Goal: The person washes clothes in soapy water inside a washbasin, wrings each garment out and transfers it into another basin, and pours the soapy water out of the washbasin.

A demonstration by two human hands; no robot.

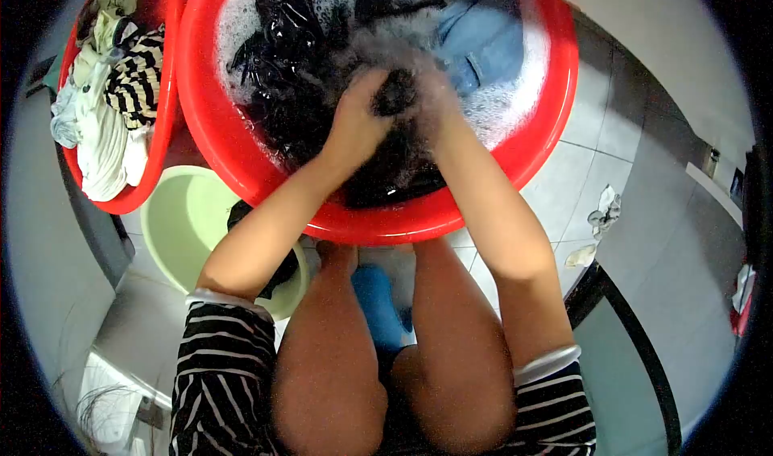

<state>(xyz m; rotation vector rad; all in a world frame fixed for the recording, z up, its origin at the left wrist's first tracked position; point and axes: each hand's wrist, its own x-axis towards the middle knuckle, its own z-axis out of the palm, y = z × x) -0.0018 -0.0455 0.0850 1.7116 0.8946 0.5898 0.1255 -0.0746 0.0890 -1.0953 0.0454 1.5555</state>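
My left hand [361, 111] is closed around a bunched black garment [394, 94] above soapy water in a large red basin [378, 229]. Pressed up close on the other side of that bunch is my right hand [433, 102], its fingers smeared by motion. The garment's lower part hangs between my wrists into the basin. More wet black cloth [286, 78] lies to the left of my hands. To the right, a light blue garment [483, 41] floats among white suds [515, 110].
A red tub [171, 94] at upper left holds light clothes and a striped black-and-cream cloth [137, 82]. Below it stands a pale green basin [173, 214] with dark cloth in it. Small crumpled cloths [605, 213] lie on the tiled floor [592, 166] at right.
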